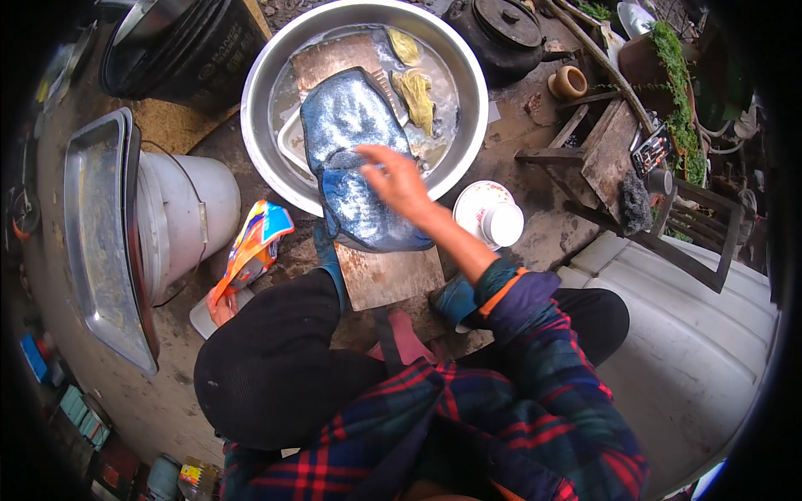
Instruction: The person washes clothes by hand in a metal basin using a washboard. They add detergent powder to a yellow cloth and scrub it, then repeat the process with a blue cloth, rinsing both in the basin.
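A wet, shiny blue fabric piece with dark edging lies over a wooden washboard. The board slants from a large metal basin of murky water down between my knees. My right hand is over the middle of the fabric, fingers apart and nothing visible in them. Whether it touches the fabric is unclear. At the left, beside my knee, my left hand grips the lower end of an orange and blue plastic packet. Yellow cloth pieces lie in the basin's water.
Left of the basin are a white bucket and metal trays on edge. A patterned bowl with a white cup sits at its right. Farther right stand a blackened kettle, a wooden stool and a white ridged container.
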Demonstrator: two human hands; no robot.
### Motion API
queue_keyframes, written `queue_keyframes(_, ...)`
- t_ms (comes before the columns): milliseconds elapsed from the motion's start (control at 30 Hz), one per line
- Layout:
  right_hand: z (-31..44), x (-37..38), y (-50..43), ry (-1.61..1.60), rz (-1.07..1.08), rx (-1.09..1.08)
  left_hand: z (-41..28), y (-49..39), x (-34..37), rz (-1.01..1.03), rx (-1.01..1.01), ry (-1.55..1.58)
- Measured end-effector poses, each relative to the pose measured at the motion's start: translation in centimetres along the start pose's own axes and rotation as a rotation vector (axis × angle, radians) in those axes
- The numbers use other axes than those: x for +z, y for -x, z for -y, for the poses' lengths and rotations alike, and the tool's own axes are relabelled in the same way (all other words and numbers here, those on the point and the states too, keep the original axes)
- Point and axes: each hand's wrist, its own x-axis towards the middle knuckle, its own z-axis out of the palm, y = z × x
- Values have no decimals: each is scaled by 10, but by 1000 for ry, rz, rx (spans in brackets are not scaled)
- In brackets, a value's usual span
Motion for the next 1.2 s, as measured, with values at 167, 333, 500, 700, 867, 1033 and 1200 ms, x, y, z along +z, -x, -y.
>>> queue_keyframes(167,-25,-58,2,436,77,-47,-25,23,-18,-13,145,-220)
queue_keyframes(333,-30,-58,9,613,165,115,-144,88,68,504,633,-613)
queue_keyframes(500,-46,-58,11,535,241,109,-182,116,234,1113,632,-765)
queue_keyframes(700,-32,-76,-8,503,348,125,-143,129,339,1248,1081,-1068)
queue_keyframes(867,-1,-73,-59,516,192,84,-148,115,390,1162,1027,-935)
queue_keyframes(1033,-60,-34,-141,641,-61,-45,-114,48,449,854,1243,-896)
queue_keyframes(1200,-167,-8,-187,610,-31,-40,-62,-27,463,911,1248,-845)
